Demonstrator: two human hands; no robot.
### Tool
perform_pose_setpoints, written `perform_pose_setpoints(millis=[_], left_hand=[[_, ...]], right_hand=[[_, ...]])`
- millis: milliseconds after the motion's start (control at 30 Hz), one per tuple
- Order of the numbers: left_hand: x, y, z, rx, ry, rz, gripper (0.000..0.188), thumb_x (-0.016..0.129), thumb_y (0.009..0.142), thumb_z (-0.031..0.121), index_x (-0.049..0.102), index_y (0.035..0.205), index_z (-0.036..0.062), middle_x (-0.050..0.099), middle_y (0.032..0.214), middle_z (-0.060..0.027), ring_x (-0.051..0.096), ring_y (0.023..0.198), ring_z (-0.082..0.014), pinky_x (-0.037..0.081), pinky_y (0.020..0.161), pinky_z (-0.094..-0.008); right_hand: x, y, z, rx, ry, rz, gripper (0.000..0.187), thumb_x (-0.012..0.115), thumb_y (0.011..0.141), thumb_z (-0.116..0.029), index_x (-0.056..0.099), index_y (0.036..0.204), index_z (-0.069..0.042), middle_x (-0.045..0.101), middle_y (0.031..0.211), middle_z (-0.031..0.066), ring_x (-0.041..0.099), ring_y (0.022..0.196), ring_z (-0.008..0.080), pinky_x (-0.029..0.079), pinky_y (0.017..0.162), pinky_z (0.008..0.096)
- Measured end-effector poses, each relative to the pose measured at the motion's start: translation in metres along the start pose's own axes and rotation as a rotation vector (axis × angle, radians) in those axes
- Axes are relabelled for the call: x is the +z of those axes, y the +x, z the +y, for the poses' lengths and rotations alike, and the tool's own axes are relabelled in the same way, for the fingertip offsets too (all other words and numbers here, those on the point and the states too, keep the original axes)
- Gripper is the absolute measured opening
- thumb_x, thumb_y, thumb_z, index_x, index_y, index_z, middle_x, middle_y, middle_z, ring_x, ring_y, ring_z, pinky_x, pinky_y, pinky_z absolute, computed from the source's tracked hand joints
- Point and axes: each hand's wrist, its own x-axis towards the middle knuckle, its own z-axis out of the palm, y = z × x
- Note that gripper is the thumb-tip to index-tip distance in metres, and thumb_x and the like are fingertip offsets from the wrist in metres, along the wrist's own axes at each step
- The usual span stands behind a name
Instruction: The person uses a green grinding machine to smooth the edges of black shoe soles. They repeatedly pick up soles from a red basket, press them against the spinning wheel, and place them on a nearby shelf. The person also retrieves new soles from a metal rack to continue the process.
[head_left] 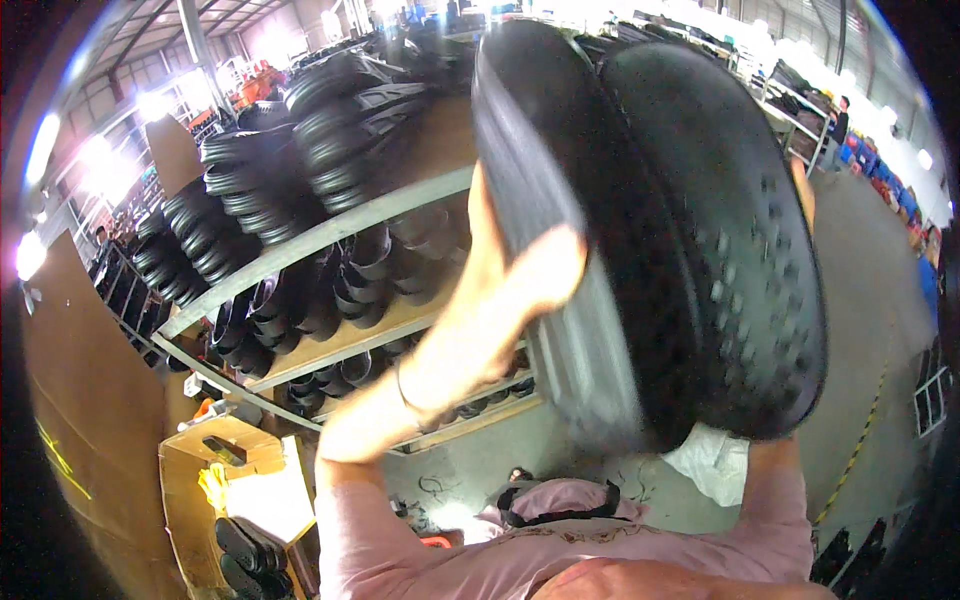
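A pair of black slippers [650,240] is held up close before me, side by side, blurred by motion. One broad face, on the right slipper, carries a patch of raised nubs. My left hand [525,275] grips the left slipper by its thick grey-black side, the thumb pressed on that side. Around the far right edge of the right slipper show the fingers of my right hand [803,190]; the rest of that hand is hidden behind it. Ahead to the left, stacked black slippers [255,185] fill the top of a metal rack [310,240].
More black footwear [365,265] lines the rack's lower shelves. At lower left stands an open cardboard box [185,480], with black slippers [245,550] by it. A tall brown board [90,400] borders the left. Far right, a person [838,125] stands near shelving. A yellow-black line [860,450] crosses the floor.
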Motion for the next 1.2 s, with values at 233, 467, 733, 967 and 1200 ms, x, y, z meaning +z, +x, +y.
perform_pose_setpoints(millis=[233, 467, 733, 967, 1200], left_hand=[[-0.011, 0.132, 0.076, -0.177, -0.065, -0.149, 0.066, 0.058, 0.081, 0.067, 0.062, 0.115, 0.0102, 0.065, 0.113, -0.013, 0.061, 0.106, -0.0271, 0.047, 0.095, -0.046], [-0.083, 0.208, 0.073, -0.425, 0.073, 0.119, 0.097, 0.044, 0.071, 0.085, 0.053, 0.131, 0.0097, 0.055, 0.128, -0.0226, 0.055, 0.115, -0.0372, 0.038, 0.094, -0.0642], [-0.104, 0.226, 0.035, -0.259, -0.032, 0.285, 0.07, 0.04, 0.087, 0.067, 0.058, 0.123, 0.0095, 0.062, 0.119, -0.0162, 0.059, 0.108, -0.0312, 0.043, 0.095, -0.0547], [-0.107, 0.206, 0.034, -0.157, 0.034, 0.279, 0.058, 0.038, 0.096, 0.055, 0.055, 0.125, 0.0068, 0.061, 0.122, -0.0145, 0.057, 0.113, -0.0296, 0.041, 0.101, -0.0495], [-0.074, 0.108, 0.04, 0.005, 0.695, 0.49, 0.06, 0.049, 0.094, 0.054, 0.062, 0.114, -0.0006, 0.061, 0.12, -0.0123, 0.055, 0.112, -0.0264, 0.042, 0.096, -0.0419]], right_hand=[[0.023, 0.147, -0.075, -0.094, -0.024, -0.122, 0.064, 0.051, 0.089, -0.05, 0.034, 0.13, -0.005, 0.039, 0.129, 0.0095, 0.039, 0.116, 0.0202, 0.033, 0.097, 0.0365], [0.032, 0.309, -0.024, 0.076, 0.1, -0.346, 0.049, 0.049, 0.093, -0.044, 0.047, 0.122, -0.005, 0.052, 0.117, 0.0084, 0.052, 0.104, 0.0184, 0.044, 0.09, 0.0356], [0.004, 0.392, 0.049, 0.124, 0.199, -0.624, 0.039, 0.047, 0.097, -0.038, 0.062, 0.113, -0.006, 0.068, 0.104, 0.0072, 0.066, 0.091, 0.0164, 0.056, 0.082, 0.0346], [-0.047, 0.393, 0.042, 0.19, 0.022, -0.257, 0.024, 0.042, 0.096, -0.016, 0.063, 0.101, -0.005, 0.067, 0.096, 0.0083, 0.062, 0.089, 0.0209, 0.05, 0.086, 0.0384], [-0.091, 0.404, 0.057, -0.318, -0.186, -0.069, 0.036, 0.047, 0.096, -0.014, 0.053, 0.129, -0.002, 0.056, 0.125, 0.0102, 0.052, 0.112, 0.0189, 0.037, 0.099, 0.0345]])
